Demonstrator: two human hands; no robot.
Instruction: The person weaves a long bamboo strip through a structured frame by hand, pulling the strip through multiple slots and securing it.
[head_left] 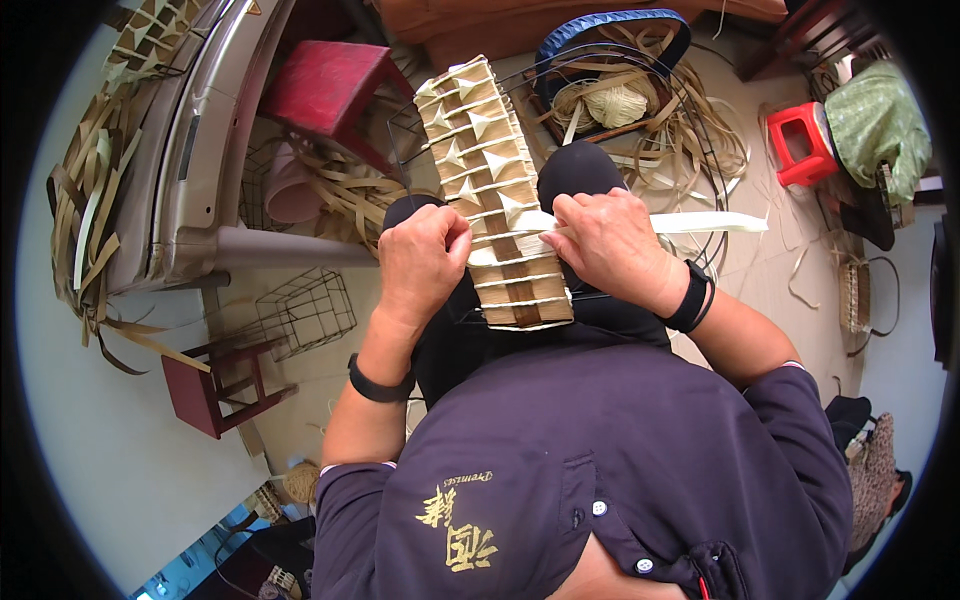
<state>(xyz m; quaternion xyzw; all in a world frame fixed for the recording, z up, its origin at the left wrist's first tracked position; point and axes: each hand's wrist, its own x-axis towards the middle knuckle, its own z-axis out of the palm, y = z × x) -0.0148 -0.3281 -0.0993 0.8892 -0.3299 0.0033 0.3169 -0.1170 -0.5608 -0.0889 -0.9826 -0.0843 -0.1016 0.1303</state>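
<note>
A long woven basket (497, 160) in tan and brown, with pale cords across it and folded white points on its upper part, rests over my lap. My right hand (607, 245) is closed at its right edge, fingers pinched on a white strip (715, 222). The strip's free end sticks out to the right, past my wrist. A white band (505, 247) crosses the weave between my hands. Curled closed, my left hand (425, 262) sits against the basket's left edge, thumb pressed to the fingers. What it grips is hidden.
A dark wire frame (690, 110) stands around my knees. Ahead lie a blue band (610, 25), a ball of cream cord (615, 105) and loose tan strips (715, 125). Red stools (325, 90) (800, 145) stand on both sides. A wire basket frame (305, 312) lies left.
</note>
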